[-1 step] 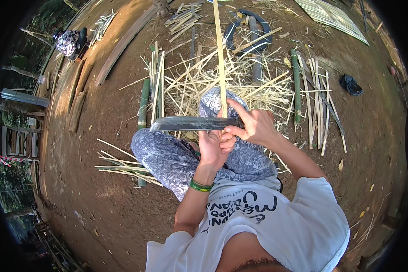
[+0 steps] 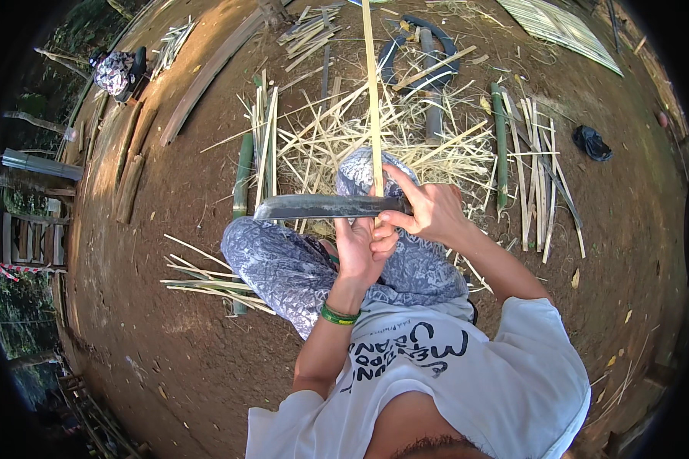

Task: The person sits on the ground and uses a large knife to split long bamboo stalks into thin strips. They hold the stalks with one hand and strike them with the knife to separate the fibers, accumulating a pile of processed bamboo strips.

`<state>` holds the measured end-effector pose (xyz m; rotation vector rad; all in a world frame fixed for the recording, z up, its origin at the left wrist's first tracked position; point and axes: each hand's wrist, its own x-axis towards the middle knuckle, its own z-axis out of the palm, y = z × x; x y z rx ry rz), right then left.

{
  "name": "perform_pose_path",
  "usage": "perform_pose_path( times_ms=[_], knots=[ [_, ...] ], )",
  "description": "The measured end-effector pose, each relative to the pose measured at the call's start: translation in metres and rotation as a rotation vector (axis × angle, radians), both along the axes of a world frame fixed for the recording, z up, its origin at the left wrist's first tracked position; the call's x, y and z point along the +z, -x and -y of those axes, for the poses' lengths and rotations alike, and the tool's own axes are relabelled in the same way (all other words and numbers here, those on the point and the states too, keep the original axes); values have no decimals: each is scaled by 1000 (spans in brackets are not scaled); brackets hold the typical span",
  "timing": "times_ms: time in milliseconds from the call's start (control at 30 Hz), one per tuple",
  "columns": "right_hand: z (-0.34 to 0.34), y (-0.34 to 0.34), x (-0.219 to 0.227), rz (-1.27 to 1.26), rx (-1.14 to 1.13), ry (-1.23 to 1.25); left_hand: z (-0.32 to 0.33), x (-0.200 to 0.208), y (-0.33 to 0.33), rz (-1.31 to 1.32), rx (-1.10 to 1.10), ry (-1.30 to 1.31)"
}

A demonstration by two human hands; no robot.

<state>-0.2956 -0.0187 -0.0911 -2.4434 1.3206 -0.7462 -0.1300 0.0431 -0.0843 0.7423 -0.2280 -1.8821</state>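
A long pale bamboo strip [image 2: 372, 84] runs from my lap straight out toward the far edge of the view. My left hand [image 2: 362, 249] has its fingers curled round the strip's near end, below the blade. In my right hand [image 2: 434, 214] is the handle of a machete [image 2: 314, 207], whose dark blade lies level across the strip and points left. The right index finger stretches along the strip's right side, and the thumb lies near the base of the blade. Part of the handle is hidden by the right hand. Both hands are over my bent, patterned-trouser legs.
Cut strips and shavings [image 2: 314, 164] spread over the dirt before my legs. Green bamboo poles [image 2: 501, 145] lie at either side, with strips [image 2: 540, 183] on the right. A black bag [image 2: 592, 143], a dark ring [image 2: 390, 61] and a plank [image 2: 210, 76] lie farther out. A person [image 2: 119, 73] is far left.
The machete blade has shifted very slightly away from me along the strip. My left hand looks the same.
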Motion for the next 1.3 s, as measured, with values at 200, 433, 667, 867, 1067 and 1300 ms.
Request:
perform_pose_path(
  times_ms=[200,433,667,867,1067,1300],
  knots=[
    [12,4,-17,64,42,131,-6,2,4,73,0,116],
    [22,14,-5,-60,127,84,-16,-2,-1,241,-46,132],
    [21,16,-1,-161,124,90,-28,5,-1,381,-40,165],
    [38,25,-1,-165,145,179,-32,19,-4,373,54,147],
    [114,123,17,327,-572,7,-81,36,-33,420,56,151],
    [17,33,30,67,-36,-211,-23,16,-24,147,9,199]
  ],
)
